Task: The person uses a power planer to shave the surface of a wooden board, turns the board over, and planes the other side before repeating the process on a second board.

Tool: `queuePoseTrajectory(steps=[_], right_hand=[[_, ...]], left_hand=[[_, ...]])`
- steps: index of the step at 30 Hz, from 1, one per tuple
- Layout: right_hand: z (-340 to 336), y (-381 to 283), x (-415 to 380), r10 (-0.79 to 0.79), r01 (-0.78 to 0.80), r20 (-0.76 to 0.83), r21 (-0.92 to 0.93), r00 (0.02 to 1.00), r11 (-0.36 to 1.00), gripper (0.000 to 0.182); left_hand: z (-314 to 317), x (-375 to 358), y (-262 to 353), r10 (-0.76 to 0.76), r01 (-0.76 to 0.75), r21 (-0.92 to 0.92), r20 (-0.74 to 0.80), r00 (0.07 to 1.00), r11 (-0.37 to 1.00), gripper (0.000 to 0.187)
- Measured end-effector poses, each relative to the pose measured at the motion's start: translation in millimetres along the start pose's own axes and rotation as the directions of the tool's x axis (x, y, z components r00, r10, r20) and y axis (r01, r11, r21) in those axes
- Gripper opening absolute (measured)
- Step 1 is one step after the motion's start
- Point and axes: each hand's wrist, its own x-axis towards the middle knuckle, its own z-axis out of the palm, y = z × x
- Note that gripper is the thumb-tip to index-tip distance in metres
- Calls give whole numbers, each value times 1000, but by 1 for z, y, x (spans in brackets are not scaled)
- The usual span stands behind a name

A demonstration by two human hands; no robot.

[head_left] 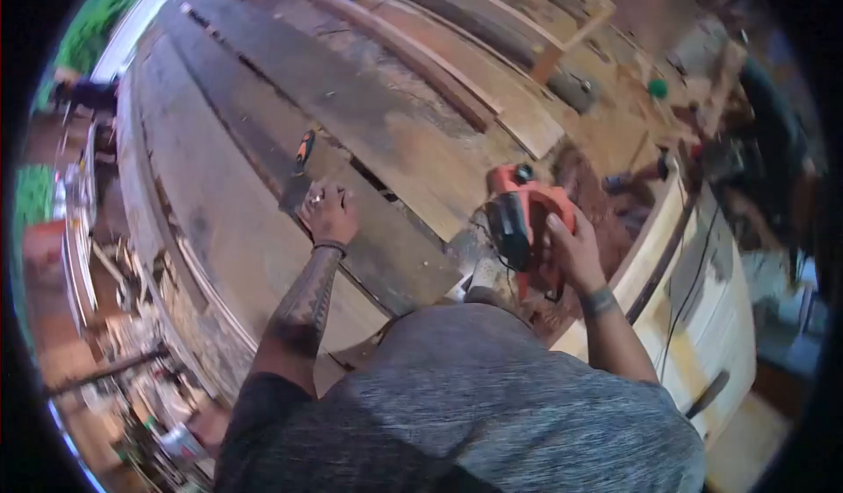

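Step in hand: the person is working a dark plank (pixel 386 247) on the desk (pixel 202 221), seemingly between passes of an orange power planer (pixel 524 221), judging by the heap of reddish shavings (pixel 588 199) lying just past the tool
Left hand (pixel 329 216): it is pressing flat on the dark plank, fingers spread and closed on nothing, steadying the board near its middle
Right hand (pixel 571 247): its grip is wrapping around the rear handle of the orange power planer, fingers curled tight on it
Where the planer is sitting: at the near right end of the dark plank, just beside the pale cabinet edge (pixel 667 238), nose pointing away along the boards
Cord: a black cable (pixel 694 273) is trailing down over the pale cabinet face (its far end is running out of sight)
Next move, as a judgement: the tool is probably needing to be lined up square with the board's grain and kept flat on its sole, with the left hand staying clear of the cutting path
Nearby: an orange-and-black marker or knife (pixel 304 149) is lying on the boards beyond the left hand; more planks (pixel 457 63) are stacking up at the far side
Writing and brands: nothing is reading clearly; the planer's markings are too blurred to make out
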Motion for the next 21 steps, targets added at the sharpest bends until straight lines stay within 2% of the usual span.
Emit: queuePoseTrajectory(steps=[2, 3, 5, 6, 9, 11, 12, 13, 14, 16, 17, 19, 20, 21], right_hand=[[5, 14, -33, 50, -41, -124, 77, 991, 996, 40], [40, 55, -18, -1, 31, -131, 226, 991, 974, 38], [39, 68, -37, 23, 43, -238, 270, 971, 962, 35], [29, 73, -42, 128, -28, -219, 410, 967, 912, 27], [25, 154, -21, 335, -248, -49, 574, 941, 780, 22], [27, 246, 25, 190, -118, -119, 450, 975, 885, 18], [33, 285, 41, 308, -218, -127, 465, 943, 858, 18], [40, 323, 53, 298, -244, -251, 226, 921, 943, 19], [47, 359, 65, 252, -281, -362, -28, 898, 959, 20], [69, 406, 83, 205, -295, -452, -138, 868, 945, 26], [84, 428, 86, 244, -270, -444, 5, 862, 963, 30], [100, 485, 111, 335, -295, -367, 161, 868, 942, 39], [110, 516, 125, 385, -347, -311, 172, 869, 922, 44], [116, 504, 127, 497, -442, -248, 248, 832, 862, 50]], left_hand=[[-4, 11, -8, 43, -43, -37, -17, 999, 998, 45], [-40, 47, -39, 163, -160, 43, -66, 984, 986, 44], [-37, 37, -26, 270, -271, -48, -21, 963, 961, 44], [-23, 37, -16, 293, -265, -232, 95, 952, 936, 51], [-40, 51, 36, 444, -437, -85, 237, 864, 895, 71], [-24, 68, 67, 415, -411, -71, 266, 870, 909, 85], [-17, 74, 79, 396, -397, -55, 281, 874, 916, 93], [-9, 78, 88, 364, -381, -1, 299, 882, 924, 97], [1, 82, 95, 326, -360, 56, 312, 892, 931, 101], [12, 87, 112, 266, -326, 158, 310, 913, 932, 106], [6, 81, 126, 246, -313, 201, 302, 921, 928, 108], [8, 83, 132, 236, -309, 242, 286, 929, 920, 109], [13, 86, 127, 256, -327, 233, 286, 923, 916, 110], [16, 85, 121, 273, -345, 224, 297, 915, 911, 110]])
